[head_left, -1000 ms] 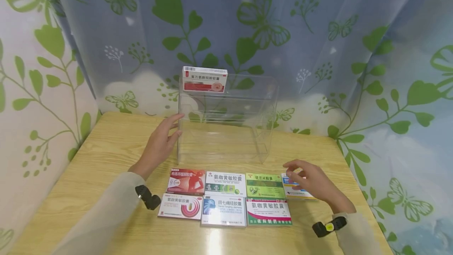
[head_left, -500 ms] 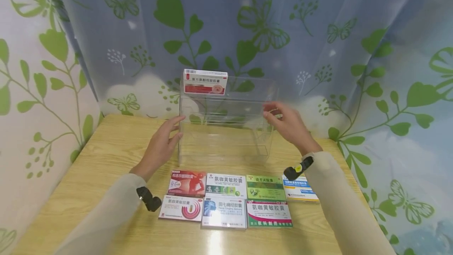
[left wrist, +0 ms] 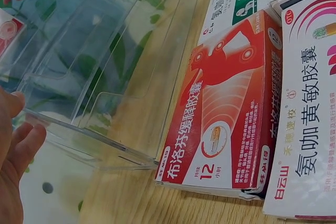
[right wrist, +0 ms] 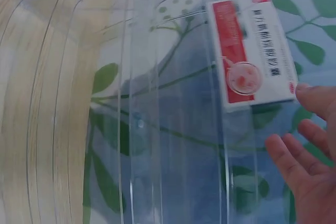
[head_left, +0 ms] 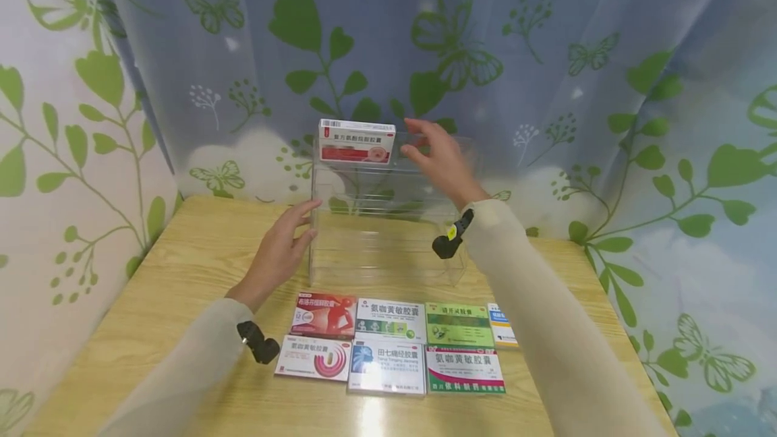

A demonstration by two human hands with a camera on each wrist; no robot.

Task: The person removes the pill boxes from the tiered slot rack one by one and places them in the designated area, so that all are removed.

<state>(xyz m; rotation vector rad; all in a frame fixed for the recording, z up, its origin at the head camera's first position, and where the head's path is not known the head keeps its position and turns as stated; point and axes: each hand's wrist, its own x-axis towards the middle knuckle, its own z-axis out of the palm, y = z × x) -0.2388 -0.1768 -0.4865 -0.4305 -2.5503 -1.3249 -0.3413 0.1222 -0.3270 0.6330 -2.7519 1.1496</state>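
Nearest, along the lower middle of the head view, seven medicine boxes (head_left: 388,342) lie flat in two rows on the wooden tabletop (head_left: 182,288). Just beyond them stands the clear acrylic rack (head_left: 388,221). At its left wall, centre-left of the frame, the left hand (head_left: 282,251) rests with fingers straight and relaxed, touching the edge and holding nothing. Higher, in the upper middle, the right hand (head_left: 438,157) hangs with loosely spread fingers just beside the red-and-white box (head_left: 357,142) on the rack's top tier, not gripping it. Farthest back hangs a leaf-printed curtain (head_left: 546,52).
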